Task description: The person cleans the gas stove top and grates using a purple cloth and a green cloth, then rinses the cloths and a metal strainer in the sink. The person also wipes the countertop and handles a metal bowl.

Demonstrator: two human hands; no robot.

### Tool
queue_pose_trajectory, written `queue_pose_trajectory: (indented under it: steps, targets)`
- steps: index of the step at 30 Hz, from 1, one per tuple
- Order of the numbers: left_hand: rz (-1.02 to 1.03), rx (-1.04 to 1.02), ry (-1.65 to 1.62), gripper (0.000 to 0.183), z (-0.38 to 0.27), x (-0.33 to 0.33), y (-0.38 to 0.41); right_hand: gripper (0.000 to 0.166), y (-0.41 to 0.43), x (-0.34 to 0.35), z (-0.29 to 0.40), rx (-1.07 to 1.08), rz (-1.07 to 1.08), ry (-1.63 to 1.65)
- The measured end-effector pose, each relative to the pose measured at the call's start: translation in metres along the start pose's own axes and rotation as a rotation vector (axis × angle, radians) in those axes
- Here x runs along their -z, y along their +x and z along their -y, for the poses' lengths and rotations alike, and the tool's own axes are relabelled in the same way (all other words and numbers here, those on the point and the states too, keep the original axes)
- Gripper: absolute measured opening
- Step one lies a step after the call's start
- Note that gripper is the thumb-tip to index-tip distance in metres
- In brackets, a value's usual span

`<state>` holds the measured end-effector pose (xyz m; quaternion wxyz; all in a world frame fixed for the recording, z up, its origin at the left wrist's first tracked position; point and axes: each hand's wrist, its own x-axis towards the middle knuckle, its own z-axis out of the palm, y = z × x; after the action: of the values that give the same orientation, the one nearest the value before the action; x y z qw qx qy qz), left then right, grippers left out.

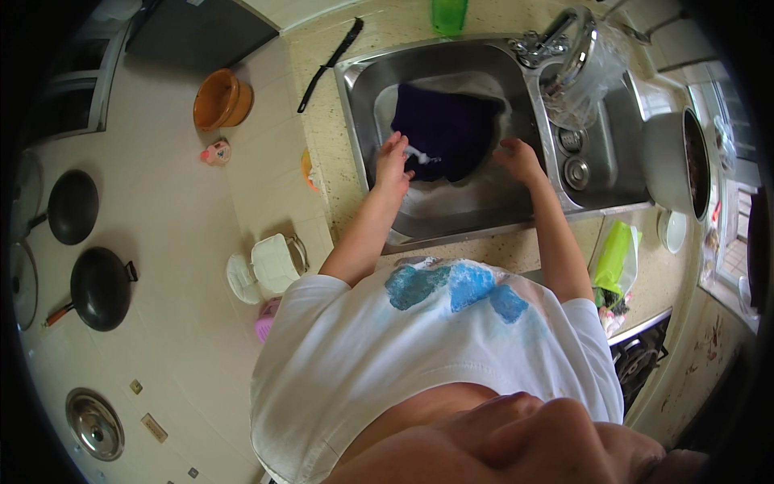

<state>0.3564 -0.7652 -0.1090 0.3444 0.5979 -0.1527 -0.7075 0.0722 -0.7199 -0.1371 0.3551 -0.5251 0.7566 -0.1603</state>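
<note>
A dark navy cloth (450,124) lies spread in the large left basin of a stainless-steel sink (462,228), with shallow, cloudy water around it. A whitish streak of foam or liquid shows on its lower left part. My left hand (394,160) is at the cloth's left edge, fingers spread; whether it touches the cloth is hard to tell. Over the basin's right side, my right hand (519,158) hovers apart from the cloth with bent fingers, and nothing shows in it.
A chrome faucet (580,51) and a clear plastic bag (589,91) are over the smaller basin. A large pot (668,163) stands to its right. A black long-handled brush (329,65) lies left of the sink; a green container (448,15) stands behind. A green bag (615,257) lies front right.
</note>
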Motion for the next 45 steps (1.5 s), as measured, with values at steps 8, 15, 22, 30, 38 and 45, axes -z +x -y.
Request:
queue_pose_trajectory:
  steps: [8, 15, 22, 30, 38, 45]
  targets:
    - [-0.066, 0.23, -0.051, 0.058, 0.049, -0.006, 0.08, 0.064, 0.055, -0.114, 0.014, -0.019, -0.013, 0.16]
    - [0.65, 0.076, -0.472, 0.048, 0.017, -0.009, 0.057, 0.033, -0.049, -0.052, 0.174, 0.485, 0.246, 0.52]
    - [0.295, 0.218, -0.265, 0.037, 0.043, -0.064, 0.026, 0.038, 0.031, -0.046, 0.1, 0.234, -0.323, -0.157]
    - [0.007, 0.321, 0.02, 0.062, 0.044, -0.02, 0.058, 0.042, 0.056, -0.088, 0.025, 0.063, 0.044, 0.131]
    - [0.578, 0.149, -0.357, 0.05, 0.053, 0.003, 0.074, 0.027, -0.045, -0.082, 0.161, 0.543, -0.058, 0.354]
    - [0.321, 0.289, -0.363, 0.049, 0.069, -0.049, 0.022, 0.033, 0.025, -0.055, 0.098, 0.202, -0.241, -0.071]
